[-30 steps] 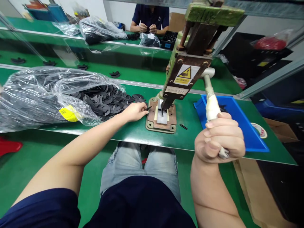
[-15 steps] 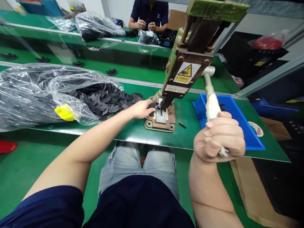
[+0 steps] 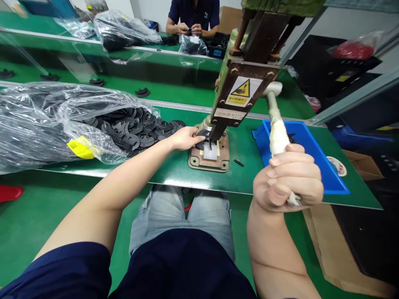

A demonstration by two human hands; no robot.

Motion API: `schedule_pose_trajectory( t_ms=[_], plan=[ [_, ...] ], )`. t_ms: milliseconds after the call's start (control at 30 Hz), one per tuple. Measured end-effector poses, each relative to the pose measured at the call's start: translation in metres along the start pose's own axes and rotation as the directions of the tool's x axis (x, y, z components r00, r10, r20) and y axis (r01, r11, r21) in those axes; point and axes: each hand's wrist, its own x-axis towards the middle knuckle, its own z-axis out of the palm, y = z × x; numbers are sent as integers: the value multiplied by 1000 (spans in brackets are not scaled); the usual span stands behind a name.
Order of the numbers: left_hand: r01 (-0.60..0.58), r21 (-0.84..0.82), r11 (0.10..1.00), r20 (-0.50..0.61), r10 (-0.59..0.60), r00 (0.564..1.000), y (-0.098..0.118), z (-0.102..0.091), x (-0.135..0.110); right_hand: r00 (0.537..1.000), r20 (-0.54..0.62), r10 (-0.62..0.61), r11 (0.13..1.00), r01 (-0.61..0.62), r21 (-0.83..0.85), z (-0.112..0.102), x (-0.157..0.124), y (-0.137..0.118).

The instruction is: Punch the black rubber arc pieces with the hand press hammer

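Note:
My left hand (image 3: 185,138) pinches a flat black curved part (image 3: 202,133) and holds it on the base plate (image 3: 208,162) of a hand press (image 3: 240,93), right beside the punch. My right hand (image 3: 288,179) is wrapped round the white taped lever handle (image 3: 277,133) of the press, low and near my body. A pile of the same black parts (image 3: 137,128) spills from a clear plastic bag (image 3: 46,120) to the left of my left hand.
A blue tray (image 3: 311,162) lies right of the press, with a tape roll (image 3: 337,165) beyond it and a small black piece (image 3: 239,163) on the green table. Across the conveyor a person in dark blue (image 3: 193,18) handles parts beside more bags.
My left hand has carried the black part from the pile's edge rightwards onto the press base, under the punch. The right hand has kept its grip on the lever.

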Motion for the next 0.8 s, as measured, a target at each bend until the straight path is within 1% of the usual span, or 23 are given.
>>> schedule_pose_trajectory(
  t_ms=[133,300,500,633,733,767,800],
  plan=[
    [23,-45,999,-10,-23,1000,-1,2,3,1000,-18,-7,1000,8,4,1,0,0],
    [78,-111,991,33,-75,997,10,0,0,999,-33,2,1000,-2,6,3,1,-1],
    [220,-114,969,96,-209,973,19,-3,6,998,-65,23,1000,-24,-13,6,0,-4],
    [348,-122,929,151,-329,932,27,-5,9,997,-73,37,999,-37,-5,8,1,-6],
    [415,-177,892,172,-388,906,31,-4,6,996,-81,33,998,-28,50,10,15,-5],
    [426,-200,882,169,-397,902,32,-3,4,996,-64,58,997,-55,48,10,25,-2],
    [431,-223,874,163,-403,901,32,-2,2,993,-25,112,994,-111,24,11,36,1]
  ],
)
